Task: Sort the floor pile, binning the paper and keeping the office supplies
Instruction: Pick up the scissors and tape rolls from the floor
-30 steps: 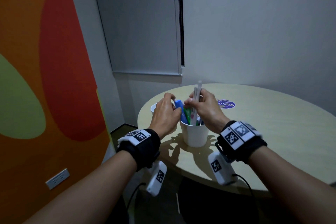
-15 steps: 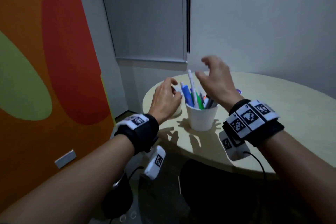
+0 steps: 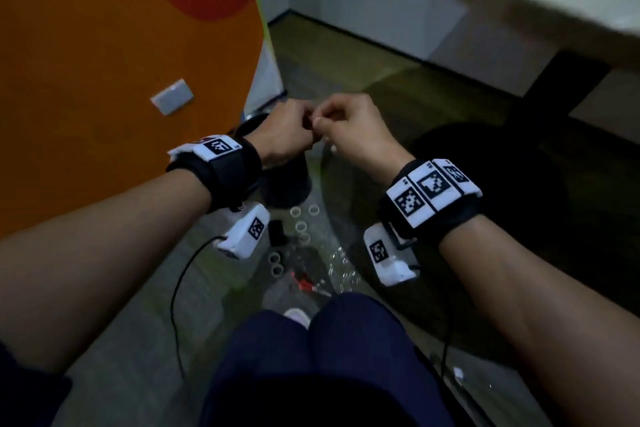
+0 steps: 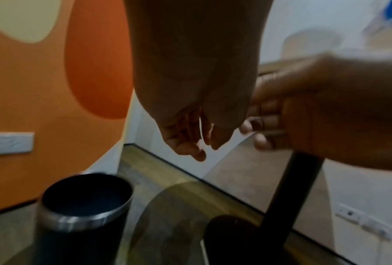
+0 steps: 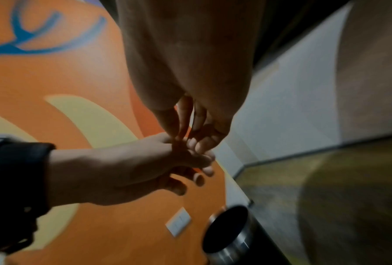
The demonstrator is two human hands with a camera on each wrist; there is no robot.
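left hand: forearm extended forward, fingers curled, tips meeting the right hand's; right hand: forearm extended forward, fingers curled inward, tips against the left's; both wrists strapped in black bands; whether either hand pinches anything cannot be told

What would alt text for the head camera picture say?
Two bare hands, the left hand and right hand, meet fingertip to fingertip above a dark bin, with small rings and a red item scattered on the floor below. What they pinch is too small to tell.
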